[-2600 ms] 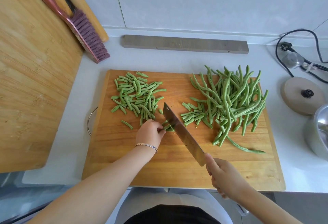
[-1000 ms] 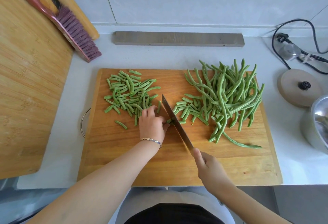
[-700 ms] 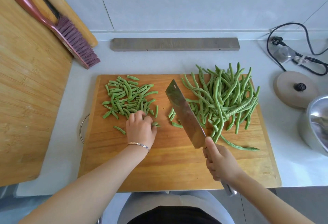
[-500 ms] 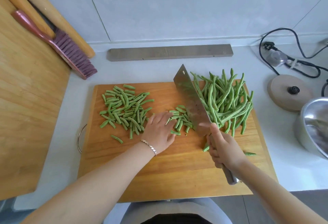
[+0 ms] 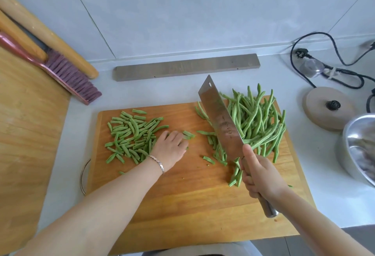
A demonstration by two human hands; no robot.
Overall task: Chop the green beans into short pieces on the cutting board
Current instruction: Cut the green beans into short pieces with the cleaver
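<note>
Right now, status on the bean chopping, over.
Left hand flat, fingertips on cut pieces. Right hand grips cleaver, blade tilted beside uncut beans. Stray piece on cutting board, nothing blocking.

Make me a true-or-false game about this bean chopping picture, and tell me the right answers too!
1. The left hand rests open on the cutting board beside the short pieces. True.
2. The right hand grips the cleaver. True.
3. The cleaver is over the short pieces. False: it is at the long beans, on the board's right side.
4. The long beans are in a bowl. False: they lie on the cutting board; the metal bowl stands off the board, at the right.
5. A brush lies on the cutting board. False: the brush lies off the board, at the far left.
</note>
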